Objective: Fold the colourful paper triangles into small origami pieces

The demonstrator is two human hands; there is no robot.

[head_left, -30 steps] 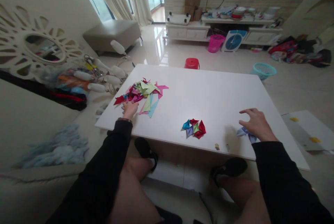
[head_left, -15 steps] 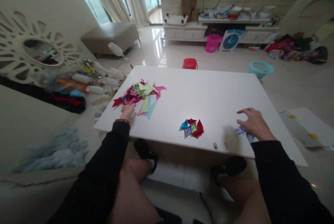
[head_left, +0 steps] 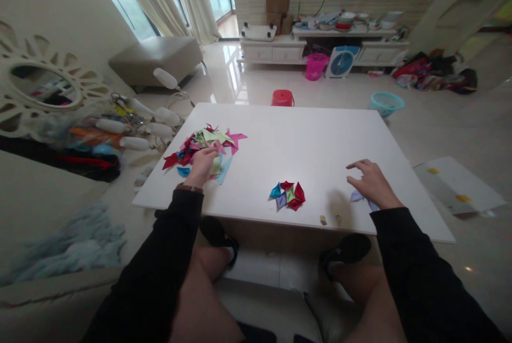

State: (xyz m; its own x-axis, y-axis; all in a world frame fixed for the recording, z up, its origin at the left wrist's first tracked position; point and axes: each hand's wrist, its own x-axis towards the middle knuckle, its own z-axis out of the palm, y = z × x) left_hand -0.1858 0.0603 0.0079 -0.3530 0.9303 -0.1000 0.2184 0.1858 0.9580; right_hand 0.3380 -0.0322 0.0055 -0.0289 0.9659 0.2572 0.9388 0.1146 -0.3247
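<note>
My left hand (head_left: 201, 166) rests on the near edge of a heap of coloured paper pieces (head_left: 202, 144) at the left of the white table (head_left: 312, 140); its fingers curl down into the pieces, and I cannot make out whether they pinch one. My right hand (head_left: 370, 183) lies near the table's front right with fingers spread and slightly raised, its palm over a pale lilac folded paper (head_left: 359, 198). A small cluster of folded paper shapes (head_left: 288, 196), red, blue and green, sits between the hands.
Two tiny scraps (head_left: 330, 220) lie at the table's front edge. Beyond the table stand a red tub (head_left: 282, 98), a pink bin (head_left: 314, 66), a teal basket (head_left: 386, 103) and a TV cabinet (head_left: 320, 47). A cluttered rack (head_left: 120, 124) stands left; a board (head_left: 456, 191) lies right.
My left hand has moved forward into the paper heap and its fingers have curled. The right hand has barely moved on the lilac paper. The view has shifted slightly.
</note>
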